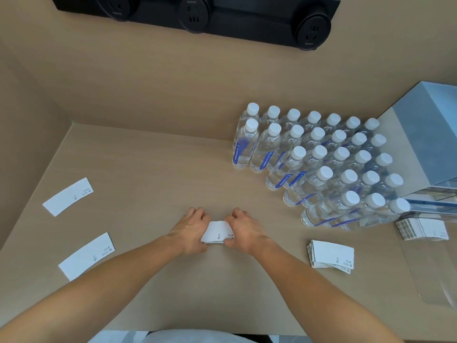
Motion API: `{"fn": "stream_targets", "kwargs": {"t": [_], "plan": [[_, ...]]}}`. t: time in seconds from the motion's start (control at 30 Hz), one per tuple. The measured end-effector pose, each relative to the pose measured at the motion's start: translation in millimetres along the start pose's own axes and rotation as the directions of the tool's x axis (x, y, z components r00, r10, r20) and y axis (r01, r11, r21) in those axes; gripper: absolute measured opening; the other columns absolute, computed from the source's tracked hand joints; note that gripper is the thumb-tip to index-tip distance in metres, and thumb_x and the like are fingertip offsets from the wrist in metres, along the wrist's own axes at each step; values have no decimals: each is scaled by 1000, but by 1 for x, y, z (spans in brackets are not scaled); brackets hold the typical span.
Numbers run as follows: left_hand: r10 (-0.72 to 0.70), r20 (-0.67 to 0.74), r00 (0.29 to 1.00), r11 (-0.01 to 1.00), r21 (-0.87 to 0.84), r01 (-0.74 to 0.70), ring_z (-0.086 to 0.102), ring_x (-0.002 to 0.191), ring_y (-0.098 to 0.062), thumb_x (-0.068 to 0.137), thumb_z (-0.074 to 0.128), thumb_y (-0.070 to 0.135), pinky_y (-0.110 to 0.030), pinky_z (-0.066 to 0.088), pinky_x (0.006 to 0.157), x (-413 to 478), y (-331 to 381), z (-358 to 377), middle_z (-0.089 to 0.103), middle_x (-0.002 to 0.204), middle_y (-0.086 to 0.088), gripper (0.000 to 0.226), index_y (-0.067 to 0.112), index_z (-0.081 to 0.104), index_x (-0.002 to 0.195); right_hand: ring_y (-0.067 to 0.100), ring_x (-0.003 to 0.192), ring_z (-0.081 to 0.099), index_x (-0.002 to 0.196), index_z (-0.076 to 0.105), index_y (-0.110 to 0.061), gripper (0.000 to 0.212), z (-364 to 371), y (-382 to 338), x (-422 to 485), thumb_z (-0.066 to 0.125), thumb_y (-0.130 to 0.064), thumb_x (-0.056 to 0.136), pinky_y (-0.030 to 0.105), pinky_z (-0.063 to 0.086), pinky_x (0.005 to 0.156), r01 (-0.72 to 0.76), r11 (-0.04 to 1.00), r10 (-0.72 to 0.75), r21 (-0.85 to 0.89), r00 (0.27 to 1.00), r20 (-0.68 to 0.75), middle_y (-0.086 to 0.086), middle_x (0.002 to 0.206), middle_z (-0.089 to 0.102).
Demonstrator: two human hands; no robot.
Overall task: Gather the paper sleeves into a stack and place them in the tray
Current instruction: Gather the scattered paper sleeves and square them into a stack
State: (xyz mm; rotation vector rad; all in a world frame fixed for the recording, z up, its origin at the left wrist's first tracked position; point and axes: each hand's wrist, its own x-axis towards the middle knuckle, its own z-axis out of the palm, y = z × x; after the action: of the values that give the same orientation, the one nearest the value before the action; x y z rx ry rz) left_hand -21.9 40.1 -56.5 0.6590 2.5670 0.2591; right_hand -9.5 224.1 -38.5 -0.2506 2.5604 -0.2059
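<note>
A small stack of white paper sleeves [218,231] rests on the wooden table [153,169] at the centre. My left hand [191,231] grips its left end and my right hand [243,230] grips its right end, fingers curled over the far edge. Two single sleeves lie flat at the left, one farther back [68,196] and one nearer [86,256]. A thicker stack of sleeves [331,257] lies to the right. A clear plastic tray [427,276] sits at the right edge, with another pile of sleeves [421,229] at its far end.
Several rows of water bottles [321,164] with white caps stand at the back right. A pale blue box [430,144] stands beyond them at the right edge. A black socket strip [197,13] is mounted on the wall above.
</note>
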Motion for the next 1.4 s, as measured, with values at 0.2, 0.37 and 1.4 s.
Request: {"fn": "stream_targets", "kwargs": {"t": [0.2, 0.37, 1.4], "plan": [[-10, 10, 1000, 1000, -16, 10, 37, 115, -24, 71, 70, 34, -31, 43, 97, 1, -3, 12, 40, 123, -5, 62, 13, 46, 125, 26, 121, 43, 128, 47, -16, 55, 8, -2, 5, 68, -36, 82, 39, 49, 87, -12, 1000, 12, -1, 999, 32, 6, 131, 41], [-4, -4, 1000, 999, -39, 4, 37, 115, -24, 71, 69, 32, -33, 43, 98, 2, -5, 15, 40, 121, -4, 61, 15, 47, 124, 27, 118, 44, 128, 46, -15, 55, 12, -1, 8, 70, -34, 81, 39, 50, 85, -14, 1000, 13, 27, 999, 33, 7, 129, 40], [-420, -97, 902, 907, -37, 419, 44, 118, -29, 89, 53, 31, -39, 42, 97, -138, -43, 10, 49, 124, -9, 40, 11, 50, 124, 30, 118, 45, 119, 55, -9, 35, 6, -114, 0, 52, -30, 92, 38, 43, 93, 374, 911, -379, -175, 925, 3, 9, 121, 51]]}}
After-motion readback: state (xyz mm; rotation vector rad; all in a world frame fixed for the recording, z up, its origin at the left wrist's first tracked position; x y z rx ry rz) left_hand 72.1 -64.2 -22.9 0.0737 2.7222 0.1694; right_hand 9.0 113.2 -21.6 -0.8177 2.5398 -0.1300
